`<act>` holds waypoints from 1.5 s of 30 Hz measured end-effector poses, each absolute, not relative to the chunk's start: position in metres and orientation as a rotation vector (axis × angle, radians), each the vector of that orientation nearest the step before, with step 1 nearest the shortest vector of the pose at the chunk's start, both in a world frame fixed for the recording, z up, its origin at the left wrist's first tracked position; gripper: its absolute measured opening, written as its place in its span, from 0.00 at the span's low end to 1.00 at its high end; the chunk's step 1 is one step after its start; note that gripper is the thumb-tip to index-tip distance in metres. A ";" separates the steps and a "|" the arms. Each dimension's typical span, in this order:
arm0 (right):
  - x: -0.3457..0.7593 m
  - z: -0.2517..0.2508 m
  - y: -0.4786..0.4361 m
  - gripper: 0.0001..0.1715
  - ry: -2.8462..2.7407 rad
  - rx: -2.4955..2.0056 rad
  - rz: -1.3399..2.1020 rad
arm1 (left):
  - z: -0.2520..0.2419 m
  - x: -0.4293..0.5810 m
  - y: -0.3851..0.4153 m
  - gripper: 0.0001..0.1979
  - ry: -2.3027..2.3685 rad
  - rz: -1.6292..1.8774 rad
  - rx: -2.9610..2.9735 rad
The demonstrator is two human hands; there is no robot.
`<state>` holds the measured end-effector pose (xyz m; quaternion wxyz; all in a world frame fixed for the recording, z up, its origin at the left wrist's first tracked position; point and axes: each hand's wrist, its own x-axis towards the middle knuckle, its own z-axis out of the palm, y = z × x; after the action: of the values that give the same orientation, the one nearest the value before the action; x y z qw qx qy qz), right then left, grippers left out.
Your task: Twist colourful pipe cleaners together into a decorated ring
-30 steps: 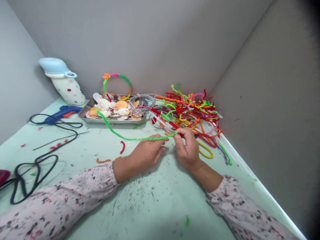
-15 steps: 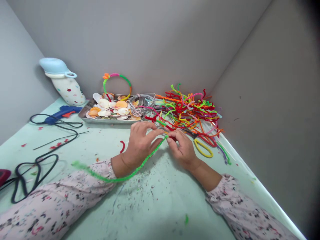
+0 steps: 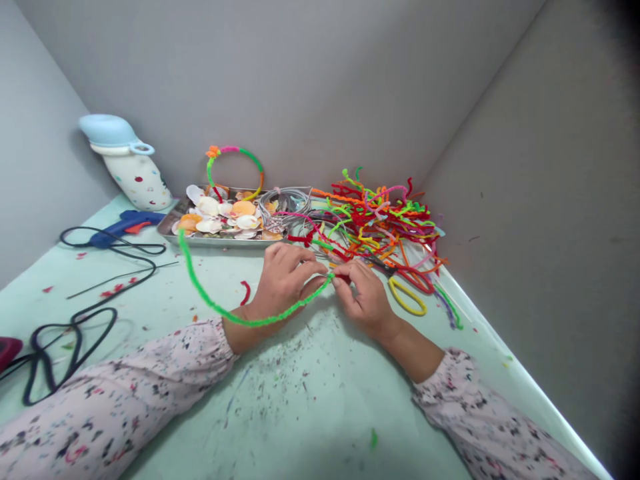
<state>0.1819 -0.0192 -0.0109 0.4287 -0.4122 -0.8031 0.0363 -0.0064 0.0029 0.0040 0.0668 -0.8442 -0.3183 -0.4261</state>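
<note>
A long green pipe cleaner curves up and to the left from the point where my two hands meet. My left hand has its fingers curled, thumb and forefinger pinching the pipe cleaner's right end. My right hand pinches the same end from the other side, together with a thin grey hoop that carries a red wrapping. Both hands rest low over the pale green table, just in front of a heap of coloured pipe cleaners.
A metal tray of seashells stands at the back, with a wrapped hoop leaning behind it. A blue glue gun and its black cable lie at the left. A white and blue jug sits in the corner. Scraps litter the table.
The free end of the green pipe cleaner swung from the upper left down towards me and is up at the left again. My left hand moved up beside the right hand and pinched the end.
</note>
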 end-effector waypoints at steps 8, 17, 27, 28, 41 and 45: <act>0.182 -0.011 -0.018 0.05 -2.023 -1.023 0.068 | 0.003 -0.005 0.001 0.06 -0.970 -1.302 -2.573; 0.183 -0.013 -0.017 0.05 -2.035 -1.013 0.059 | 0.004 -0.006 0.002 0.06 -0.932 -1.278 -2.614; 0.183 -0.012 -0.018 0.06 -2.069 -0.997 0.031 | 0.006 -0.005 0.000 0.07 -0.966 -1.230 -2.666; 0.183 -0.012 -0.018 0.06 -2.072 -0.993 0.025 | 0.006 -0.004 0.000 0.07 -0.971 -1.233 -2.672; 0.181 -0.010 -0.018 0.04 -2.093 -0.950 -0.032 | 0.006 -0.003 -0.003 0.05 -0.979 -1.300 -2.677; 0.181 -0.010 -0.018 0.04 -2.108 -0.947 -0.055 | 0.009 -0.003 -0.004 0.04 -0.999 -1.340 -2.705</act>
<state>0.1810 -0.0179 -0.0099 0.4031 -0.3748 -0.8346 -0.0218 -0.0034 -0.0042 0.0086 -0.0191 -0.8505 -0.3142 -0.4214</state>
